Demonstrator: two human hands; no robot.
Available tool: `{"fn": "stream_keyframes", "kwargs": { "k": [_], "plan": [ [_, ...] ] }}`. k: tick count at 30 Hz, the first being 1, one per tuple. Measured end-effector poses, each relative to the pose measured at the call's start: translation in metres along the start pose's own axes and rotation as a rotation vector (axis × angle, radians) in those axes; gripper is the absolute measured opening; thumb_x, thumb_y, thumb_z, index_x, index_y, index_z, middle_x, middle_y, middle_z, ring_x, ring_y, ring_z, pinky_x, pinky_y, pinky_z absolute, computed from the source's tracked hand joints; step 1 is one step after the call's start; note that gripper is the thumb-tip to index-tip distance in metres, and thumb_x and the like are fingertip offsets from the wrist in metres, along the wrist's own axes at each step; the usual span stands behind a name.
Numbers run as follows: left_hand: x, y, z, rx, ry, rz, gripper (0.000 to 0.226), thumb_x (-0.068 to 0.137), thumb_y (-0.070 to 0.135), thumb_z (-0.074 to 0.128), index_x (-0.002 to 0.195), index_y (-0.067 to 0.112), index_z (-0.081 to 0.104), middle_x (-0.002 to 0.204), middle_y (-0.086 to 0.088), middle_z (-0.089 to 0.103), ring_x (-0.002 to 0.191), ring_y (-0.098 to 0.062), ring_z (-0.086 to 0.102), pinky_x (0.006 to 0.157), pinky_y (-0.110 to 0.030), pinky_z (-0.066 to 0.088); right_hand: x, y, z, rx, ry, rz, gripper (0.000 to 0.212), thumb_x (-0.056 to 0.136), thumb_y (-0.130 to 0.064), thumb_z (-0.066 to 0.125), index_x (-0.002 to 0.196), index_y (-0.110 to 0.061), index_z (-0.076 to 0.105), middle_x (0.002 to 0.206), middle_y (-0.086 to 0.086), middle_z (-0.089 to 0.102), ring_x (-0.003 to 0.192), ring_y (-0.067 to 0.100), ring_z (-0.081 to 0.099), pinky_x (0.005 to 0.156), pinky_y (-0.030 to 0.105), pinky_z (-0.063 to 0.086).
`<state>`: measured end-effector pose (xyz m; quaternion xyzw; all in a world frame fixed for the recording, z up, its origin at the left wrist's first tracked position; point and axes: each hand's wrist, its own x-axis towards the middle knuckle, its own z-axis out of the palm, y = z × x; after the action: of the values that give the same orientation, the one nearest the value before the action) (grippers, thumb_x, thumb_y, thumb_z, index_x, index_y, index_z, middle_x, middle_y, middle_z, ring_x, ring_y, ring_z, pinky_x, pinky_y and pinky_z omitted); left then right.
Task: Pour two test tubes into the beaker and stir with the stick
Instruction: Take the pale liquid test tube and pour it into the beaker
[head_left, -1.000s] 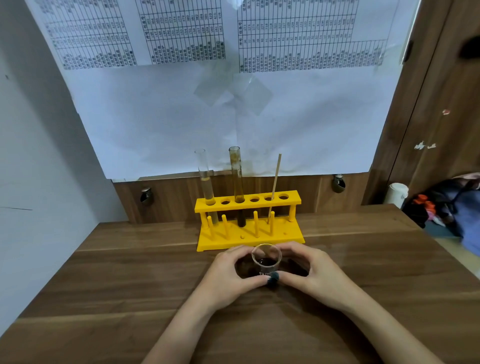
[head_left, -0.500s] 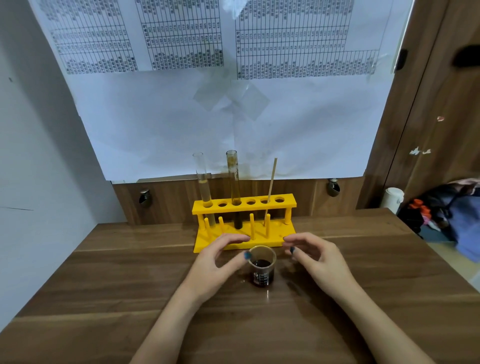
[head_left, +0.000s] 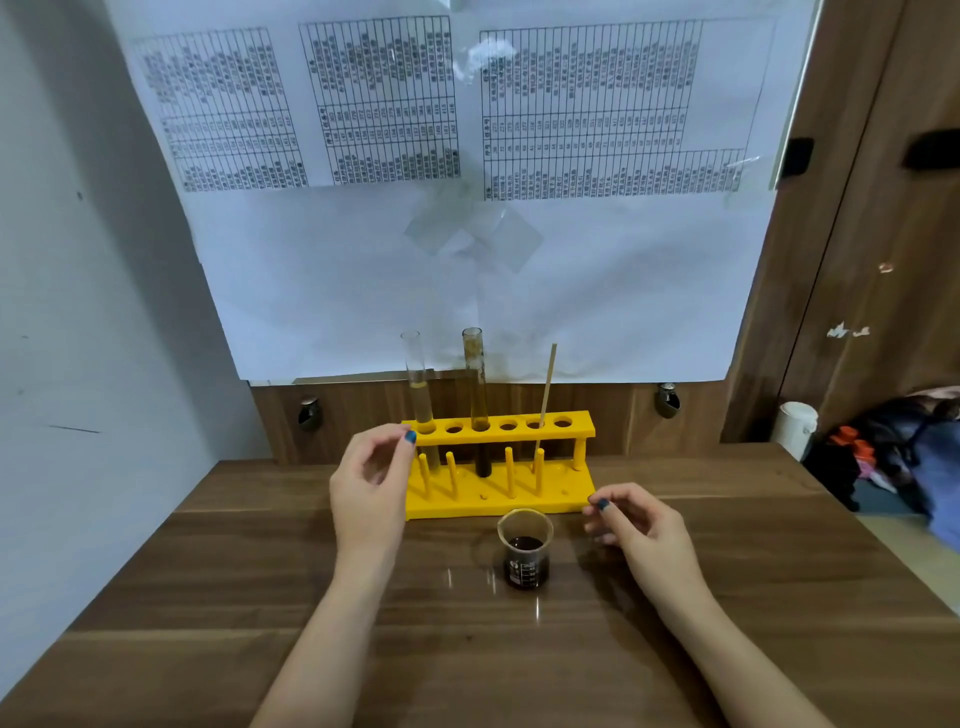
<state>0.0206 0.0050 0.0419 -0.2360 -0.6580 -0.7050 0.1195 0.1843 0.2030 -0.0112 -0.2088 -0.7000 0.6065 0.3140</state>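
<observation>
A small glass beaker (head_left: 525, 556) with dark brown liquid stands on the wooden table, just in front of a yellow test tube rack (head_left: 498, 470). In the rack's leftmost hole stands a tube (head_left: 418, 384) with yellowish liquid. A second tube (head_left: 477, 384) with a dark bottom is two holes to the right. A thin wooden stick (head_left: 546, 387) leans in a hole further right. My left hand (head_left: 371, 483) is raised at the rack's left end, fingers apart, fingertips close to the left tube. My right hand (head_left: 636, 525) hovers right of the beaker, fingers loosely curled, holding nothing.
The table (head_left: 234, 613) backs onto a wall with a large printed paper sheet (head_left: 467, 208). A wooden door and a white container (head_left: 795, 426) are at the right, with a pile of clothes (head_left: 904, 457) on the floor beyond the table's right edge.
Both hands have let go of the beaker and drawn apart. The left hand has risen toward the rack's left end; the right hand has moved right of the beaker.
</observation>
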Motion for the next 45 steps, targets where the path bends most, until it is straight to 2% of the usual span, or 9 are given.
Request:
{"fn": "stream_keyframes", "kwargs": {
  "k": [4, 7, 10, 15, 24, 28, 35, 41, 45],
  "plan": [
    [0.013, 0.006, 0.008, 0.079, 0.043, -0.016, 0.014, 0.088, 0.008, 0.062, 0.094, 0.020, 0.064, 0.110, -0.006, 0.063, 0.088, 0.015, 0.058, 0.078, -0.006, 0.048, 0.000, 0.000, 0.000, 0.024, -0.003, 0.005, 0.020, 0.094, -0.005, 0.055, 0.088, -0.016, 0.070, 0.084, 0.003, 0.075, 0.076, 0.012, 0.070, 0.063, 0.017, 0.055],
    [0.025, 0.004, 0.015, 0.121, 0.041, -0.116, 0.019, 0.088, 0.015, 0.065, 0.107, 0.015, 0.064, 0.117, -0.006, 0.062, 0.095, 0.000, 0.058, 0.093, -0.024, 0.047, 0.000, 0.001, 0.000, 0.040, -0.002, 0.011, 0.021, 0.094, -0.005, 0.055, 0.087, -0.017, 0.070, 0.084, 0.005, 0.075, 0.076, 0.014, 0.070, 0.063, 0.018, 0.055],
    [0.034, -0.001, 0.021, 0.152, 0.007, -0.168, 0.030, 0.089, 0.021, 0.065, 0.118, 0.016, 0.060, 0.122, -0.003, 0.062, 0.112, -0.015, 0.056, 0.090, -0.027, 0.045, 0.000, 0.002, 0.000, 0.046, -0.002, 0.011, 0.020, 0.094, -0.006, 0.055, 0.088, -0.018, 0.070, 0.083, 0.006, 0.075, 0.076, 0.015, 0.070, 0.064, 0.019, 0.055],
    [0.044, -0.006, 0.032, 0.209, -0.019, -0.196, 0.036, 0.088, 0.023, 0.066, 0.122, 0.015, 0.059, 0.116, 0.001, 0.061, 0.110, -0.016, 0.056, 0.095, -0.035, 0.049, 0.001, 0.002, 0.001, 0.036, -0.018, 0.004, 0.018, 0.094, -0.007, 0.055, 0.090, -0.017, 0.070, 0.082, 0.004, 0.075, 0.073, 0.010, 0.069, 0.062, 0.017, 0.054],
    [0.050, -0.016, 0.036, 0.302, 0.028, -0.136, 0.021, 0.086, 0.021, 0.068, 0.105, 0.016, 0.068, 0.092, 0.006, 0.064, 0.091, -0.011, 0.058, 0.071, -0.020, 0.045, 0.006, 0.005, 0.001, 0.054, -0.023, 0.017, 0.020, 0.094, -0.009, 0.055, 0.088, -0.019, 0.071, 0.082, 0.005, 0.075, 0.071, 0.011, 0.068, 0.061, 0.019, 0.054],
    [0.054, -0.018, 0.036, 0.330, 0.019, -0.137, 0.019, 0.084, 0.022, 0.069, 0.103, 0.016, 0.070, 0.089, 0.007, 0.064, 0.096, -0.015, 0.059, 0.080, -0.030, 0.049, 0.006, 0.006, 0.002, 0.058, -0.027, 0.016, 0.021, 0.094, -0.009, 0.056, 0.086, -0.021, 0.071, 0.083, 0.006, 0.075, 0.070, 0.011, 0.068, 0.060, 0.018, 0.053],
    [0.056, -0.016, 0.037, 0.319, 0.032, -0.102, 0.021, 0.082, 0.019, 0.072, 0.102, 0.013, 0.070, 0.085, 0.006, 0.065, 0.079, 0.000, 0.058, 0.067, -0.013, 0.044, 0.007, 0.009, 0.002, 0.049, -0.039, 0.017, 0.025, 0.094, -0.011, 0.056, 0.083, -0.027, 0.072, 0.083, 0.003, 0.075, 0.071, 0.012, 0.068, 0.061, 0.019, 0.052],
    [0.062, -0.003, 0.037, 0.290, 0.060, -0.079, 0.022, 0.081, 0.019, 0.073, 0.102, 0.012, 0.071, 0.085, 0.005, 0.067, 0.082, -0.007, 0.064, 0.065, -0.014, 0.046, 0.008, 0.010, 0.003, 0.053, -0.043, 0.007, 0.027, 0.094, -0.011, 0.056, 0.083, -0.029, 0.072, 0.082, 0.004, 0.074, 0.070, 0.013, 0.067, 0.063, 0.025, 0.050],
    [0.065, 0.012, 0.037, 0.271, 0.080, -0.028, 0.022, 0.082, 0.020, 0.073, 0.103, 0.015, 0.071, 0.085, 0.010, 0.066, 0.080, 0.005, 0.059, 0.066, -0.010, 0.044, 0.009, 0.012, 0.003, 0.038, -0.041, 0.003, 0.028, 0.094, -0.011, 0.056, 0.083, -0.031, 0.072, 0.082, 0.003, 0.074, 0.070, 0.012, 0.067, 0.062, 0.023, 0.050]
  ]
}}
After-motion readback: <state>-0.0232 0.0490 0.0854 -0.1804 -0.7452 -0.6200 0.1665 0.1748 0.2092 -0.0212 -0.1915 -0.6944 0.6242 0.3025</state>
